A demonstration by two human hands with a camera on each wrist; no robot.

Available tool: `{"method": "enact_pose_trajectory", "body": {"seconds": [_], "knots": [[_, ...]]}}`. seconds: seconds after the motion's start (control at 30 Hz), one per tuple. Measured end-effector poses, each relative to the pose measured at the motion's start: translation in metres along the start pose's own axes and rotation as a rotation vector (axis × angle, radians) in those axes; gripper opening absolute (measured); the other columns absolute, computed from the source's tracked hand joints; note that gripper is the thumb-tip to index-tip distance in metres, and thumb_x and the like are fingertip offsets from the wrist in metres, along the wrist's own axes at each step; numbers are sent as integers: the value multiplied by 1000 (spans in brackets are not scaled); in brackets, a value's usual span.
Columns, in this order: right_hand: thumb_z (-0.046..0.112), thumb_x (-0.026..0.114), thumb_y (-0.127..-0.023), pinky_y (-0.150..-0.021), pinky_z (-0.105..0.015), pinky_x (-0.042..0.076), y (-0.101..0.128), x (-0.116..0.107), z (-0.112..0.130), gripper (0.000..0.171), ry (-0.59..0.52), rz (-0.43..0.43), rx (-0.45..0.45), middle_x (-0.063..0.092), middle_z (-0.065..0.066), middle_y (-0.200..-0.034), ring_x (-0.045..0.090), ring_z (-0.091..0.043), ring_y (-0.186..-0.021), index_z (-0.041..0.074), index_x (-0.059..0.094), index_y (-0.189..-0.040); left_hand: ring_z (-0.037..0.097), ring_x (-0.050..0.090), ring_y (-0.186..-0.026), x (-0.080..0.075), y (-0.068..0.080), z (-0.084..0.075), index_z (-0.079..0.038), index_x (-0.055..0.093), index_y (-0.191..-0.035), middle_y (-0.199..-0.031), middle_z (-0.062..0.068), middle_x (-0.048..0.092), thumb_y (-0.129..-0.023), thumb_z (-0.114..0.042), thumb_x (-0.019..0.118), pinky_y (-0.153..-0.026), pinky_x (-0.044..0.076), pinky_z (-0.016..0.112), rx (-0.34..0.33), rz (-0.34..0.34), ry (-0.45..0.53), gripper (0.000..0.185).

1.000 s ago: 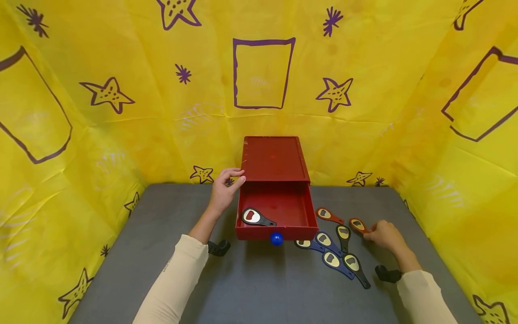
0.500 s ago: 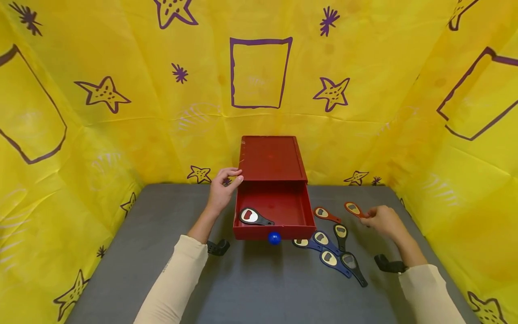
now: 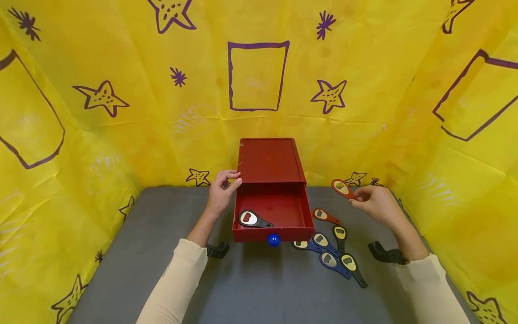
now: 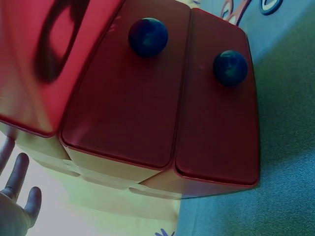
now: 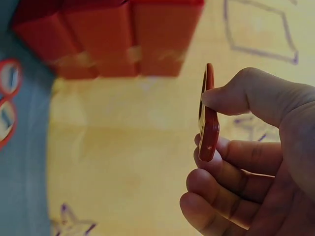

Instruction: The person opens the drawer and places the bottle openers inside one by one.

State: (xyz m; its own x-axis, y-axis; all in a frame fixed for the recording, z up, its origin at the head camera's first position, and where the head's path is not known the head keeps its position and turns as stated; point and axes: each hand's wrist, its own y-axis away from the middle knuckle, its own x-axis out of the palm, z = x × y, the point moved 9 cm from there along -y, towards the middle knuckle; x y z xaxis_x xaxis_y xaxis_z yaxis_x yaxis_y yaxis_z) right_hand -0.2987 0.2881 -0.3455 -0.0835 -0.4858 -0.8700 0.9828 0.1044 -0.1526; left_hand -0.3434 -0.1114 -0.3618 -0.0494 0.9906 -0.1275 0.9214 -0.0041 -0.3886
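My right hand (image 3: 378,204) pinches a red bottle opener (image 3: 341,188) between thumb and fingers, raised above the table's right side. In the right wrist view that bottle opener (image 5: 209,132) appears nearly edge-on. A red drawer unit (image 3: 271,159) stands at the back middle, its top drawer (image 3: 259,235) pulled out by a blue knob side facing me. Inside that drawer, at the front left, lies a black bottle opener (image 3: 259,222). My left hand (image 3: 218,195) rests its fingertips against the unit's left side. The left wrist view shows its fingers (image 4: 17,174) spread and fairly straight.
Right of the drawer, several bottle openers lie on the grey table (image 3: 162,252): a red one (image 3: 319,214), black ones (image 3: 350,263) and blue ones (image 3: 329,261). Two closed drawers (image 4: 123,98) sit below the open one. Yellow cloth walls (image 3: 141,135) surround the table.
My right hand has lifted the red bottle opener off the table, moving it up and slightly left. My left hand has stayed at the unit's side.
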Motion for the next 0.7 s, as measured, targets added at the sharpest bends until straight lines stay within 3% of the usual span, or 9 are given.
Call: {"method": "enact_pose_trajectory", "body": {"seconds": [0.23, 0.5, 0.7], "knots": [[16, 75, -81, -57, -25, 44, -4, -15, 50, 20, -31, -43, -107, 68, -8, -76, 56, -17, -68, -1, 72, -91, 9, 48, -106, 0, 0, 4, 10, 65, -115, -123, 28, 54, -91, -5, 66, -98, 37, 55, -10, 4, 24, 28], [15, 74, -82, -62, -27, 48, -12, -15, 91, 20, -60, -4, -174, 68, -10, -80, 59, -19, -71, -2, 72, -95, 11, 48, -106, 0, 2, -3, 11, 65, -114, -123, 28, 55, -91, -4, 66, -92, 39, 37, -5, 3, 3, 28], [12, 74, -81, -63, -29, 47, -18, -8, 115, 19, -65, 7, -232, 68, -9, -79, 59, -19, -72, -1, 72, -95, 12, 48, -106, 0, 3, -5, 12, 65, -114, -123, 30, 55, -91, -4, 65, -97, 39, 53, 1, 3, 13, 28]]}}
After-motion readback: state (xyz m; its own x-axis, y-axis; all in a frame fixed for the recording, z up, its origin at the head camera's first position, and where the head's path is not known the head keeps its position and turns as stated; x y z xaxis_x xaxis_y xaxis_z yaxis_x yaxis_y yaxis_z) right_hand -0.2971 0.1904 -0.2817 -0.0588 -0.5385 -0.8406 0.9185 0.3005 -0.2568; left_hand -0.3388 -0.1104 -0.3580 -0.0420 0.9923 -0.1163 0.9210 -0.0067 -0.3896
